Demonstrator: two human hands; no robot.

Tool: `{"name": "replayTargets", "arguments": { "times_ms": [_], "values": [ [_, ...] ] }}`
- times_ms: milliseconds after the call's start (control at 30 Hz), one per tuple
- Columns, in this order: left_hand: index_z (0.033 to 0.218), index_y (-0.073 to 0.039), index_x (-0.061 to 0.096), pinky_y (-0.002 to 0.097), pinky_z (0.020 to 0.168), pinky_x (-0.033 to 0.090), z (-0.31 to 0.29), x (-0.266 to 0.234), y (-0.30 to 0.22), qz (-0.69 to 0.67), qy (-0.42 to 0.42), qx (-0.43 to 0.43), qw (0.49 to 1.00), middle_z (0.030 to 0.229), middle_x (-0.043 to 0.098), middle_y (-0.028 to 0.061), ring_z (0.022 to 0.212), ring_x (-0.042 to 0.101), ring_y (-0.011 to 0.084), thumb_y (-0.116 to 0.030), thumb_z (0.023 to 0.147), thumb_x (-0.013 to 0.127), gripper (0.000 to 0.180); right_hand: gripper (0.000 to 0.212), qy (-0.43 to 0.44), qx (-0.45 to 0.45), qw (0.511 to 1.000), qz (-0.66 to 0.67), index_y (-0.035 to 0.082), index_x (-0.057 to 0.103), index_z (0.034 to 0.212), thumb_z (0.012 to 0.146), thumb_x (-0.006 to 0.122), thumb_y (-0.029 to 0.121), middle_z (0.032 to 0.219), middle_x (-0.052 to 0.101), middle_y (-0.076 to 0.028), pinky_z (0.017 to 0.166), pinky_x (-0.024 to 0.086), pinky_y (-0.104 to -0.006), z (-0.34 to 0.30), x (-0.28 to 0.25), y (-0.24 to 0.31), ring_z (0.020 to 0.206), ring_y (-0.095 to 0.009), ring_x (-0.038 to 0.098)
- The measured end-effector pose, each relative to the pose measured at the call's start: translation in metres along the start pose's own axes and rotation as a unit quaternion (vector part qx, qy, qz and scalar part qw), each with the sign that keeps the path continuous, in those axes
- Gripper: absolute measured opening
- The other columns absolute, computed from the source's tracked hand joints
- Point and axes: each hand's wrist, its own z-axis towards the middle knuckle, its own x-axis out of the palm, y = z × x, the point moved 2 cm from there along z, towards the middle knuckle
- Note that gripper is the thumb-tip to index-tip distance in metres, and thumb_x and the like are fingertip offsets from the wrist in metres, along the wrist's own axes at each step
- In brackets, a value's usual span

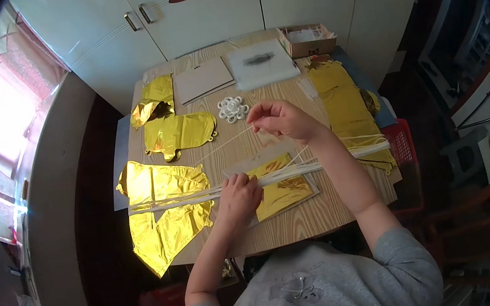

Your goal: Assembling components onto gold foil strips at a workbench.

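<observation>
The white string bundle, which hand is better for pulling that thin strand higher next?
Likely the right hand: its fingers already pinch the thin strand, raised above the white bundle. The left hand lies over the bundle, seemingly better placed for steadying it.

Hands point(281, 120): two
White strand bundle point(284, 175): one, under left hand point(240, 198)
White ring cluster point(233, 109): one, beyond left hand
Box point(299, 50): one, beyond right hand point(283, 122)
Gold foil pieces point(178, 183): at least five, around hands

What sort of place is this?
Probably a room at home used for handwork: white cabinets, pink curtains, and a wood-grain table holding gold foil pieces and white strands.
</observation>
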Motion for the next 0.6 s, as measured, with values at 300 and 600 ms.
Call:
{"name": "replayTargets", "arguments": {
  "times_ms": [300,600],
  "values": [
    [0.087,-0.007,0.061,0.0352,0.067,0.04,0.028,-0.061,-0.002,-0.043,-0.189,-0.028,0.981,0.077,0.052,0.0074,0.076,0.051,0.0242,-0.014,0.07,0.066,0.019,0.011,0.036,-0.027,0.994,-0.103,0.005,0.056,0.093,0.082,0.053,0.004,0.082,0.055,0.001,0.068,0.041,-0.02,0.005,-0.002,0.001,0.075,-0.005,0.05],
    [0.081,-0.004,0.064,0.0313,0.075,0.042,0.09,-0.095,0.01,-0.366,-0.091,-0.031,0.926,0.092,0.056,0.0099,0.088,0.053,0.0224,-0.014,0.077,0.064,0.01,0.019,0.073,-0.022,0.993,-0.092,0.006,0.05,0.099,0.081,0.057,0.008,0.085,0.052,0.002,0.067,0.04,-0.0205,0.005,-0.001,-0.005,0.075,-0.006,0.047]
  ]
}}
